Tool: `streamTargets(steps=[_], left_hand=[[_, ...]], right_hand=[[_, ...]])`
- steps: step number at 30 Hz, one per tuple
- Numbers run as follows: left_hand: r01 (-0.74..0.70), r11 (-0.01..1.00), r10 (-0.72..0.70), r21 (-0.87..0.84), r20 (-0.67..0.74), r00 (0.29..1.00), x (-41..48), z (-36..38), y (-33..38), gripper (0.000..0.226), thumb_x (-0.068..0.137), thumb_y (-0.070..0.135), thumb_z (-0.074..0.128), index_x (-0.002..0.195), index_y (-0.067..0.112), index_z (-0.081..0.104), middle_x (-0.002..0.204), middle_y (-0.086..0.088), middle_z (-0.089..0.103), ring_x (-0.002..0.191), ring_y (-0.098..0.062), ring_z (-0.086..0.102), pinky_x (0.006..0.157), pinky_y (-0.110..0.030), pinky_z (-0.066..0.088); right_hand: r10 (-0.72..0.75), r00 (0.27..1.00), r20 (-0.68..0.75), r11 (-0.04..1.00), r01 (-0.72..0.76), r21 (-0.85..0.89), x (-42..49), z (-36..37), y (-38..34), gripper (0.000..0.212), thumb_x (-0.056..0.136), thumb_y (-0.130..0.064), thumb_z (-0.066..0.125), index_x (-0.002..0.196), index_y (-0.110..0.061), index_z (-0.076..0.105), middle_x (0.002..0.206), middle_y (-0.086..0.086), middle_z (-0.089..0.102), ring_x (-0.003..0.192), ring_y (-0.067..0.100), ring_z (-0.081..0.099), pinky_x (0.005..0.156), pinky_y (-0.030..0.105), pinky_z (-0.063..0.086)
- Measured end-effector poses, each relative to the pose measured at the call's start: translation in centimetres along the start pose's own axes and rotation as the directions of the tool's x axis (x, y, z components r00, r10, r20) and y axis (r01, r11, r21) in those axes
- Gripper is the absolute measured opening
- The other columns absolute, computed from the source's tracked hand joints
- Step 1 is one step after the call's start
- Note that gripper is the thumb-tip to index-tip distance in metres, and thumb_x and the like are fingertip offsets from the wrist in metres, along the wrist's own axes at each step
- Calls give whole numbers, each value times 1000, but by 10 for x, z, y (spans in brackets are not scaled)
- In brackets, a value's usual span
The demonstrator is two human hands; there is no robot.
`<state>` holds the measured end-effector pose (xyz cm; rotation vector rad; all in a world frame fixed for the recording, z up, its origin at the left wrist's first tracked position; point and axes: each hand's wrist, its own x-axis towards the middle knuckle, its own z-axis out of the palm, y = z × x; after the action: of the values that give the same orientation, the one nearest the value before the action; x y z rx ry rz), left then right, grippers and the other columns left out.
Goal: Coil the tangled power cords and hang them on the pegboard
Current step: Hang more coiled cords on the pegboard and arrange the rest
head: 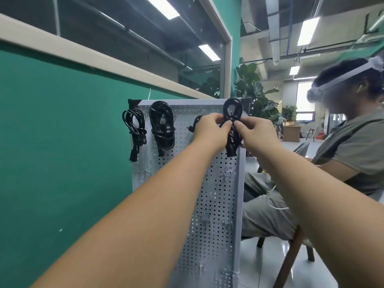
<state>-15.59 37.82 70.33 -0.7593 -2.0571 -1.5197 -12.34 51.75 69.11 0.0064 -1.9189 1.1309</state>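
**wirewrangler:** what's on the pegboard [216, 194] atm, left to right?

**benchrat:** the board stands against a green wall [62, 142]. At the top-left corner is the first coiled cord [135, 129]. It's black and hangs off the board's left edge, with its plug dangling at the bottom. Just beside it to the right is the second coiled cord [163, 125], a fatter bundle, also up by the top edge. Next comes a third cord [196, 121], mostly hidden behind a hand, so you only see a bit of black loop and a plug poking out.

**wirewrangler:** and the hands?

**benchrat:** the left hand [209, 126] has its fingers curled in, pinching the fourth cord [232, 110] at its wrapped waist from the left. The right hand [255, 129] is clamped on the same spot from the other side, and the two hands are nearly touching. That cord is up at the board's top-right corner. Its loop pokes just over the top edge and the plug end hangs down below the hands, along the right edge. Can't tell if the loop is actually on a hook or just held against the board.

**wirewrangler:** anything past the board?

**benchrat:** a leafy plant [253, 88] behind it, then a seated person [342, 146] wearing a headset, on a wooden chair [291, 256].
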Motion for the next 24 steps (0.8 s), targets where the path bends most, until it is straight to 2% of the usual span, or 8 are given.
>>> streamTargets(steps=[2, 5, 9, 11, 15, 17, 19, 24], left_hand=[[33, 997, -38, 72, 70, 997, 2, 8, -6, 21, 102, 32, 66, 118, 23, 73, 115, 5, 76, 106, -19, 69, 96, -35, 55], [48, 993, -65, 109, 156, 986, -3, 15, -20, 32, 102, 29, 66, 134, 22, 67, 129, 3, 71, 112, -19, 65, 95, -32, 52], [22, 996, -34, 86, 141, 989, -10, 12, -34, 49, 101, 29, 70, 148, 24, 57, 146, 6, 61, 130, -18, 58, 98, -29, 44], [9, 997, -17, 73, 116, 993, -17, 9, -40, 53, 100, 32, 71, 150, 25, 54, 149, 9, 59, 125, -15, 61, 99, -29, 46], [-65, 988, 51, 139, 104, 993, -38, 1, -58, 54, 101, 33, 69, 151, 29, 52, 141, 16, 59, 92, -1, 64, 88, -28, 54], [-107, 976, 88, 189, 110, 990, -55, -5, -72, 49, 100, 33, 69, 147, 32, 56, 131, 19, 63, 91, 0, 64, 88, -29, 56], [-125, 966, 97, 227, 130, 987, -73, -11, -87, 44, 100, 33, 69, 143, 33, 59, 124, 21, 64, 91, 1, 64, 89, -31, 59], [-92, 922, -9, 376, 259, 966, -125, -27, -138, 47, 99, 37, 71, 145, 34, 57, 133, 14, 62, 103, -3, 65, 94, -36, 57]], right_hand=[[56, 998, 11, 996, -55, -77, 6, 5, 10, 22, 99, -34, 68, 113, -24, 81, 97, -8, 79, 94, 18, 75, 91, 46, 62], [80, 997, 12, 974, -76, -212, 4, 8, 19, 25, 100, -39, 68, 116, -23, 79, 98, -5, 78, 93, 20, 72, 89, 41, 59], [76, 997, -25, 962, -80, -262, -4, 8, 23, 32, 100, -49, 66, 117, -24, 75, 102, -5, 76, 94, 19, 71, 83, 36, 55], [69, 997, -31, 958, -75, -276, -10, 6, 25, 36, 100, -49, 65, 125, -24, 72, 105, -5, 75, 96, 18, 68, 82, 35, 50], [20, 999, -38, 951, -30, -306, -31, 4, 30, 41, 103, -43, 62, 139, -24, 61, 118, -3, 70, 105, 19, 65, 86, 37, 51], [-6, 998, -55, 945, -12, -328, -46, 4, 35, 45, 102, -40, 63, 144, -24, 55, 127, 1, 64, 109, 21, 63, 90, 39, 52], [-24, 997, -70, 936, -2, -353, -66, 8, 40, 47, 101, -37, 64, 145, -24, 51, 132, 3, 58, 106, 22, 62, 86, 38, 51], [-19, 1000, -5, 929, 16, -370, -128, 25, 62, 49, 99, -33, 65, 144, -27, 47, 134, 2, 53, 109, 20, 60, 87, 42, 54]])
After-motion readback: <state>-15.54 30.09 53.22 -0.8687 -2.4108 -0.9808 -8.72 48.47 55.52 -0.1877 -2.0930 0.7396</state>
